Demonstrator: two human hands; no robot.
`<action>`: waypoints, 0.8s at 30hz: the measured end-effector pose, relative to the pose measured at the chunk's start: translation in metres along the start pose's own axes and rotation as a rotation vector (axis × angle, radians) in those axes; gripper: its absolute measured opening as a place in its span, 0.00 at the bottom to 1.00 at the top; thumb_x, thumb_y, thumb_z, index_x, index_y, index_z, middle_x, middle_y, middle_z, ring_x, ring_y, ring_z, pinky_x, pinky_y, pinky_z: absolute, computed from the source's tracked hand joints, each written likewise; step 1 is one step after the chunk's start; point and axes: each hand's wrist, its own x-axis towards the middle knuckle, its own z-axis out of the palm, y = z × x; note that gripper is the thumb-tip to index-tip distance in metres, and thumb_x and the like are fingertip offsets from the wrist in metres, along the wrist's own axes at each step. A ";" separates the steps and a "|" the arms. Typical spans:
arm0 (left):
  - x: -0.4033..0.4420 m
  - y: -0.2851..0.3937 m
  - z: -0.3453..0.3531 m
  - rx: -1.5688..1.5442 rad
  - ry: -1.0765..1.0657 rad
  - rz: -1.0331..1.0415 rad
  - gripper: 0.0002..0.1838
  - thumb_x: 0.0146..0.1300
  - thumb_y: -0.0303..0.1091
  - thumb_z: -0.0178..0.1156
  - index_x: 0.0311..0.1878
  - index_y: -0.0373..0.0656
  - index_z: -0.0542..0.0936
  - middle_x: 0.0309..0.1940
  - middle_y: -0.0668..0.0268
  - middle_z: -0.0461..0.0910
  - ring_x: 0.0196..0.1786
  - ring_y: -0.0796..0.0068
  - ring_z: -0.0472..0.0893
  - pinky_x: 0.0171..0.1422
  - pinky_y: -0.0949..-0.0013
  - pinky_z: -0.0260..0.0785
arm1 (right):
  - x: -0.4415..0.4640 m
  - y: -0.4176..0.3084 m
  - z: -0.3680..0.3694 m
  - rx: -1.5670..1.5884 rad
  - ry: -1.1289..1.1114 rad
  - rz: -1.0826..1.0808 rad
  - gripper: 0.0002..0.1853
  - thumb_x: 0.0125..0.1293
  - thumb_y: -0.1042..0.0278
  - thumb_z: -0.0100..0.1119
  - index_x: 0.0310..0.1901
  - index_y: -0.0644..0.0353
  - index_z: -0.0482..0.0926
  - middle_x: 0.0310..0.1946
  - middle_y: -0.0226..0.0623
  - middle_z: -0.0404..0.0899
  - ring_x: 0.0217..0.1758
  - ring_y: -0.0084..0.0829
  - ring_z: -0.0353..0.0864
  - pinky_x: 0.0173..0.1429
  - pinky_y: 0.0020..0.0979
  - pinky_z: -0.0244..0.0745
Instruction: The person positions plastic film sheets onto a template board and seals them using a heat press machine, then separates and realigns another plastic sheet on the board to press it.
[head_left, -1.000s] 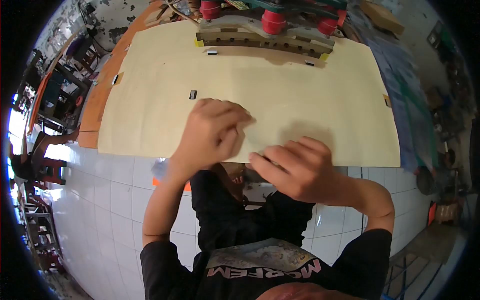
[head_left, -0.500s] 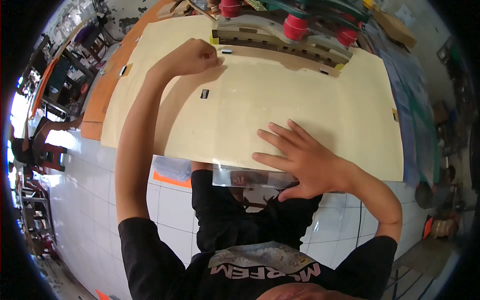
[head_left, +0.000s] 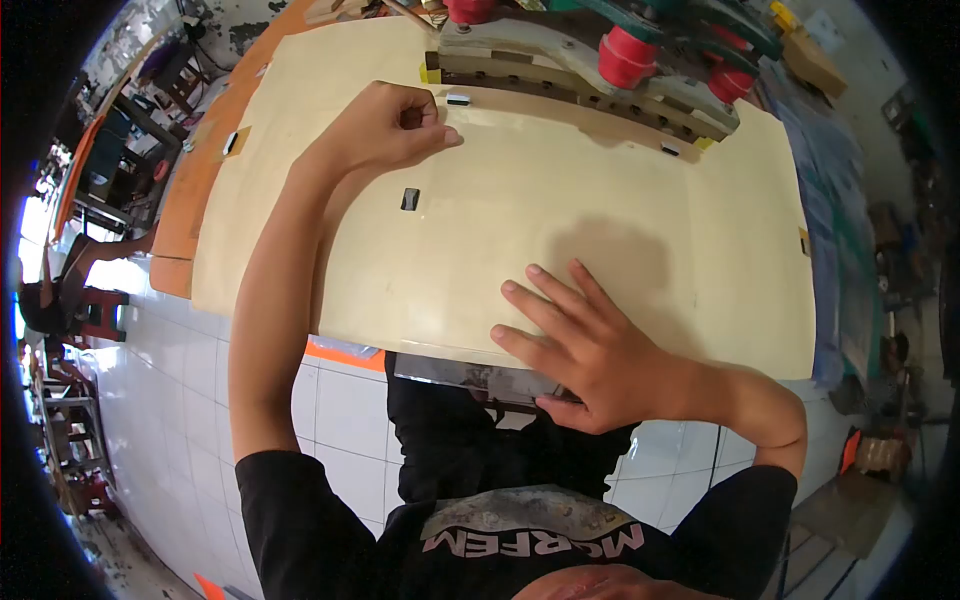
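Observation:
A cream sheet [head_left: 480, 240] covers the orange table. My left hand [head_left: 390, 125] is over its upper left part, fingers curled, beside a small black-and-white piece [head_left: 458, 100]; whether anything is between the fingertips is too small to tell. My right hand [head_left: 590, 350] has its fingers spread over the sheet's near edge and holds nothing. A clear plastic strip [head_left: 470, 375] sticks out under that edge, close to my right thumb. Another small dark piece [head_left: 410, 199] lies on the sheet between my hands.
At the back stands a machine with red knobs [head_left: 627, 60] and a long slotted bar [head_left: 590, 98]. Small pieces sit at the sheet's left edge [head_left: 230, 143], right edge [head_left: 804, 241] and below the bar [head_left: 669, 149]. A seated person's leg [head_left: 90, 262] shows far left.
My left hand has moved from the sheet's middle up to the first small piece by the bar. My right hand has opened from a curl and spread at the near edge, where the plastic strip now shows.

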 end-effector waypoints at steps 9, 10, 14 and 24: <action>-0.004 0.003 -0.003 0.085 0.015 0.016 0.22 0.66 0.45 0.63 0.23 0.36 0.76 0.15 0.72 0.70 0.20 0.84 0.66 0.24 0.72 0.59 | -0.012 -0.033 0.008 -0.279 0.278 -0.071 0.18 0.62 0.67 0.56 0.52 0.69 0.78 0.45 0.52 0.82 0.48 0.45 0.84 0.52 0.39 0.82; -0.004 0.003 -0.005 0.115 0.018 -0.002 0.24 0.67 0.47 0.62 0.23 0.35 0.76 0.15 0.71 0.70 0.20 0.83 0.67 0.24 0.72 0.59 | -0.013 -0.036 0.001 -0.308 0.295 -0.070 0.17 0.62 0.69 0.56 0.51 0.68 0.78 0.42 0.49 0.83 0.44 0.40 0.86 0.48 0.32 0.83; -0.011 0.004 -0.020 0.125 0.116 0.015 0.23 0.68 0.47 0.60 0.26 0.34 0.79 0.17 0.70 0.73 0.22 0.83 0.69 0.26 0.73 0.61 | -0.034 -0.043 -0.008 -0.385 0.237 -0.027 0.17 0.61 0.69 0.57 0.50 0.67 0.79 0.41 0.47 0.83 0.43 0.37 0.86 0.45 0.31 0.83; -0.086 0.126 0.038 0.140 0.113 0.392 0.15 0.59 0.37 0.63 0.44 0.36 0.83 0.38 0.55 0.83 0.41 0.55 0.82 0.47 0.59 0.76 | -0.074 -0.075 0.002 -0.436 0.205 -0.106 0.16 0.60 0.69 0.59 0.49 0.60 0.81 0.40 0.42 0.84 0.38 0.33 0.86 0.40 0.29 0.81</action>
